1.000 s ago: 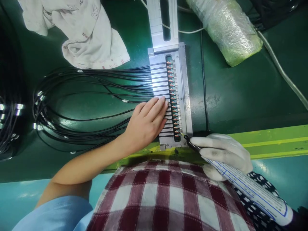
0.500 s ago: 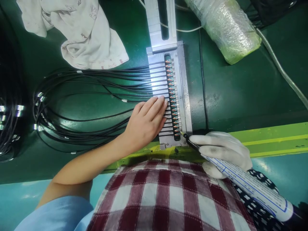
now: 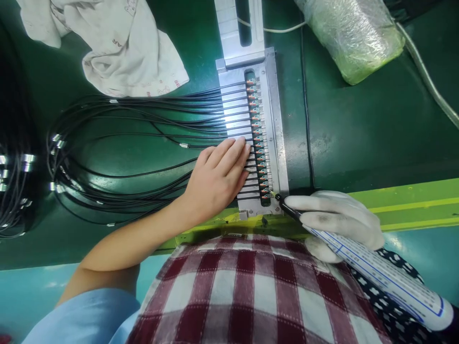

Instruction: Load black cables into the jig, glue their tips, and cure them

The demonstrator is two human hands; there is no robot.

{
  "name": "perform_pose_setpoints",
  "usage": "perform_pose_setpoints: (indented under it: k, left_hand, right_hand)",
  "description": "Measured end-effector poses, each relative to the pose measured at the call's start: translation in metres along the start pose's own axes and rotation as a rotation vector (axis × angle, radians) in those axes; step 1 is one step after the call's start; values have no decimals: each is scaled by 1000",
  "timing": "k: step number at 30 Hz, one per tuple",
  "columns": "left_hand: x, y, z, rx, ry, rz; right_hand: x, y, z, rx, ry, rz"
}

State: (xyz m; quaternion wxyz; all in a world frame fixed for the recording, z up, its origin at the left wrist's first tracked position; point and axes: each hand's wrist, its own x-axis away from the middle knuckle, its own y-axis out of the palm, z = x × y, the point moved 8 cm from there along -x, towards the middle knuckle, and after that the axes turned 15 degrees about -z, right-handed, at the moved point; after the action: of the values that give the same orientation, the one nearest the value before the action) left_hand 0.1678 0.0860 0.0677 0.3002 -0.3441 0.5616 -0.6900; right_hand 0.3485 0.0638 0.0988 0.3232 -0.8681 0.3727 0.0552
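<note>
My bare left hand (image 3: 217,179) lies flat over several black cables (image 3: 168,101) and the metal fixture (image 3: 234,102), fingers stretched out and together. The cables run side by side across the plate into a slot, where a row of small connectors (image 3: 255,102) with orange and teal parts shows. My right hand (image 3: 344,222), in a white glove, grips a thick marker pen (image 3: 376,274) with a white barrel and blue print. Its thin pale tip is by the lower end of the row, close to the lowest connectors; whether it touches one I cannot tell.
Left of the fixture the cables loop into a coil (image 3: 57,167) with silvery tags. Another dark cable bundle (image 3: 14,186) lies at the far left. A white cloth (image 3: 136,57) and a plastic-wrapped green block (image 3: 355,43) lie farther back. Yellow-green tape (image 3: 412,203) edges the table.
The camera view has shifted a little. The pen tip has moved slightly up along the lower end of the connector row. My left hand stays pressed on the cables.
</note>
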Motion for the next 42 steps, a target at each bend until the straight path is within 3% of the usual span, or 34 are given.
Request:
perform_pose_setpoints:
  k: [18,32,42]
  left_hand:
    - [1,4,-2,39,-21,-11]
    - [1,3,-2,35,-13,-4]
    - [1,5,-5,84,-38,-41]
  right_hand:
    - [0,0,0,16,139,-99]
    - [-4,-1,-4,-1,50,-92]
    - [-6,-1,0,-14,85,-98]
